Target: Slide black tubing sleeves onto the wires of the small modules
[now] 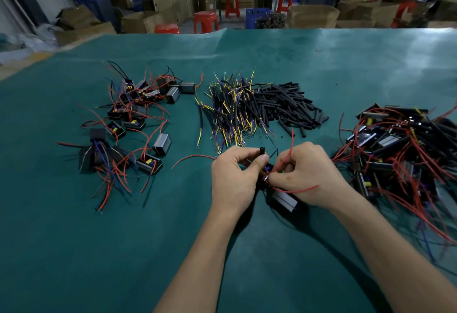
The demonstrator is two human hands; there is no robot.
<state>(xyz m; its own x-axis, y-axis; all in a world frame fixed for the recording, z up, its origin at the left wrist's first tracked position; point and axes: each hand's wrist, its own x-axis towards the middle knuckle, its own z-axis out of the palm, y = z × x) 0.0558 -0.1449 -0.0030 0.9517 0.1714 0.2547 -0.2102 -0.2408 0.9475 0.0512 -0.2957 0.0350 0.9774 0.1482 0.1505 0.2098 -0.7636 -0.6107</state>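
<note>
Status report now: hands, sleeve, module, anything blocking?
Left hand pinches black sleeve. Right hand pinches red wire of module. Sleeve not yet on wire. Nothing blocking.

Forearms bare, hands [237, 179] bare, no sleeves visible.

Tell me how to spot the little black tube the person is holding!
Start at the green table mat and find the two hands near its middle. The left hand pinches a short black tubing sleeve at its fingertips. Unlike the loose black sleeves piled farther back, it stands alone, poking up above the fingers.
</note>
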